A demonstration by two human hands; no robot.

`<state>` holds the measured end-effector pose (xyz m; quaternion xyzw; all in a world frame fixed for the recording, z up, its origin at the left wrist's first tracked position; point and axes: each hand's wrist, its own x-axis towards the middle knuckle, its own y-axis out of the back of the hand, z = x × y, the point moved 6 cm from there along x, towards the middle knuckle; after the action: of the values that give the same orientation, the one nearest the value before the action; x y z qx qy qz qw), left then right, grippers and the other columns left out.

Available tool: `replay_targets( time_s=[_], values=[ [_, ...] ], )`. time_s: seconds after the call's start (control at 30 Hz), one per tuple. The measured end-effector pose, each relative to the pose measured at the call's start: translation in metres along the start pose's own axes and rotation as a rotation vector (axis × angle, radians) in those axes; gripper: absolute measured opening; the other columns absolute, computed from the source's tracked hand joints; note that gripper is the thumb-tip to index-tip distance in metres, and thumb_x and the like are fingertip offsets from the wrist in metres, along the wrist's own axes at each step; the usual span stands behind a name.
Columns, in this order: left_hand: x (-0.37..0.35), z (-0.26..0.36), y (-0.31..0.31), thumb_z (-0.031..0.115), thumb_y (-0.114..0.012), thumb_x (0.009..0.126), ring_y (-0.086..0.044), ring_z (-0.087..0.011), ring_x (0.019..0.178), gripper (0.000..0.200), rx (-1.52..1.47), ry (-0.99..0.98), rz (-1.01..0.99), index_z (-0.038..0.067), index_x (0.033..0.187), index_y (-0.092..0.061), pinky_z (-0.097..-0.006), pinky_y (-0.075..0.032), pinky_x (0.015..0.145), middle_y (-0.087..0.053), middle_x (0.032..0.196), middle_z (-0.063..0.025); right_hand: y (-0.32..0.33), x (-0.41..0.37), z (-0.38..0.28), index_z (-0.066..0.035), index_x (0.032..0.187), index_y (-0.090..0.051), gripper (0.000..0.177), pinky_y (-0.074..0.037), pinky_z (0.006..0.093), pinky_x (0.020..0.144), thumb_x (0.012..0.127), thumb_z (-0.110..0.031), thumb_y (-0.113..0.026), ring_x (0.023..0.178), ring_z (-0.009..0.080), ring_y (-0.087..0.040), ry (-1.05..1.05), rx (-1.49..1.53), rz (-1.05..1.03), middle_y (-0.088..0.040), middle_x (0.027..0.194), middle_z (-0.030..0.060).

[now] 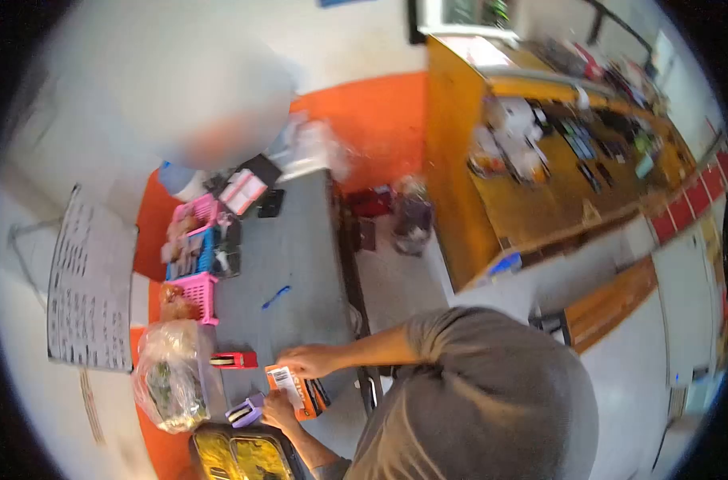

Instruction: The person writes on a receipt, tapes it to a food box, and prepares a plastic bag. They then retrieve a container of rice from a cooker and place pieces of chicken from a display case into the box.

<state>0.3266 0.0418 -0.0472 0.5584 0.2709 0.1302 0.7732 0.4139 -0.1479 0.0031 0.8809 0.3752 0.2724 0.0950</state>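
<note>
An orange, white and black box [306,398] with a barcode label is between my hands, low over the grey table. My right hand [310,360] grips its upper edge with closed fingers. My left hand [279,410] is closed at the label side, its fingertips pressed on the white part. Just left of my left hand lies a purple tool [246,410] that looks like a tape dispenser. A similar red one [234,360] sits left of my right hand. The box's far side is partly hidden.
Pink baskets [204,298] and a blue basket [207,250] line the wall edge of the grey table [260,248]. A blue pen-like item [276,297] lies mid-table. A plastic-wrapped bin [174,376] and a black-and-yellow case [242,456] stand nearby. A cluttered wooden desk [532,208] is behind.
</note>
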Motion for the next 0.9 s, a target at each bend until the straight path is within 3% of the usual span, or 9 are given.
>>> replay_targets(
  time_s=[0.17, 0.3, 0.4, 0.5, 0.63, 0.67, 0.7, 0.77, 0.9],
  values=[
    [-0.020, 0.048, 0.042, 0.038, -0.077, 0.070, -0.043, -0.0315, 0.123, 0.065, 0.381, 0.044, 0.508, 0.029, 0.129, -0.052, -0.0614, -0.032, 0.090, -0.052, 0.128, -0.0038, 0.080, -0.216, 0.066, -0.011, 0.110, -0.055, 0.029, -0.048, 0.0466, 0.074, 0.084, -0.023, -0.058, 0.089, 0.0348, -0.063, -0.390, -0.120, -0.003, -0.064, 0.093, 0.0145],
    [-0.059, 0.160, 0.029, 0.058, -0.062, 0.081, -0.040, -0.0327, 0.126, 0.066, 0.302, -0.459, 0.767, 0.021, 0.134, -0.049, -0.0630, -0.031, 0.096, -0.042, 0.139, -0.0080, 0.110, -0.478, 0.114, -0.005, 0.103, -0.066, 0.035, -0.052, 0.0520, 0.074, 0.079, -0.029, -0.058, 0.094, 0.0392, -0.066, -1.320, -0.365, -0.169, -0.069, 0.100, 0.0186],
    [-0.109, 0.280, -0.027, 0.064, -0.055, 0.086, -0.041, -0.0355, 0.127, 0.068, 0.270, -0.748, 0.610, 0.014, 0.132, -0.050, -0.0566, -0.033, 0.099, -0.046, 0.137, -0.0121, 0.002, -0.665, 0.200, -0.004, 0.119, -0.062, 0.048, -0.050, 0.0510, 0.087, 0.086, -0.038, -0.056, 0.102, 0.0368, -0.064, -1.272, 0.005, -0.534, -0.067, 0.105, 0.0230],
    [-0.179, 0.413, -0.092, 0.044, -0.069, 0.083, -0.045, -0.0364, 0.123, 0.057, 0.031, -1.157, 0.404, 0.008, 0.125, -0.055, -0.0514, -0.035, 0.100, -0.050, 0.132, -0.0171, -0.035, -0.736, 0.193, -0.008, 0.101, -0.072, 0.039, -0.049, 0.0534, 0.089, 0.085, -0.041, -0.059, 0.109, 0.0329, -0.062, -1.517, 0.280, 0.021, -0.066, 0.115, 0.0147],
    [-0.280, 0.594, -0.197, 0.023, -0.073, 0.082, -0.050, -0.0401, 0.115, 0.047, -0.156, -1.638, -0.083, 0.002, 0.121, -0.058, -0.0477, -0.037, 0.100, -0.054, 0.125, -0.0213, -0.088, -0.839, 0.241, -0.009, 0.111, -0.066, 0.037, -0.034, 0.0764, 0.089, 0.086, -0.033, -0.052, 0.113, 0.0489, -0.052, -1.435, -1.169, 0.742, -0.062, 0.113, 0.0249],
    [-0.305, 0.634, -0.225, 0.020, -0.070, 0.085, -0.048, -0.0380, 0.118, 0.040, -0.144, -1.746, -0.221, 0.003, 0.119, -0.059, -0.0477, -0.036, 0.100, -0.053, 0.125, -0.0200, -0.016, -0.824, 0.197, -0.009, 0.111, -0.066, 0.037, -0.034, 0.0764, 0.089, 0.086, -0.033, -0.052, 0.113, 0.0489, -0.052, -1.467, -1.119, 0.780, -0.062, 0.113, 0.0249],
    [-0.321, 0.667, -0.259, 0.021, -0.067, 0.087, -0.047, -0.0371, 0.119, 0.037, -0.089, -1.765, -0.343, 0.004, 0.119, -0.059, -0.0473, -0.035, 0.101, -0.052, 0.126, -0.0187, 0.051, -0.800, 0.146, 0.000, 0.104, -0.068, 0.052, -0.049, 0.0502, 0.087, 0.088, -0.049, -0.056, 0.101, 0.0370, -0.064, -1.838, -0.063, 0.571, -0.067, 0.104, 0.0210],
    [-0.344, 0.720, -0.319, 0.022, -0.064, 0.090, -0.046, -0.0361, 0.120, 0.034, 0.003, -1.791, -0.481, 0.005, 0.120, -0.059, -0.0470, -0.035, 0.101, -0.052, 0.127, -0.0174, 0.041, -0.808, 0.239, -0.004, 0.106, -0.067, 0.046, -0.049, 0.0460, 0.089, 0.089, -0.045, -0.056, 0.104, 0.0360, -0.062, -1.529, -0.019, 0.185, -0.067, 0.107, 0.0171],
    [-0.356, 0.764, -0.416, 0.038, -0.055, 0.095, -0.044, -0.0379, 0.121, 0.041, 0.261, -1.888, -0.494, 0.007, 0.122, -0.055, -0.0482, -0.032, 0.102, -0.049, 0.129, -0.0168, 0.115, -0.814, 0.297, -0.011, 0.103, -0.069, 0.035, -0.048, 0.0390, 0.094, 0.089, -0.042, -0.058, 0.105, 0.0317, -0.061, -1.337, 0.191, 1.277, -0.066, 0.110, 0.0145]
  ],
)
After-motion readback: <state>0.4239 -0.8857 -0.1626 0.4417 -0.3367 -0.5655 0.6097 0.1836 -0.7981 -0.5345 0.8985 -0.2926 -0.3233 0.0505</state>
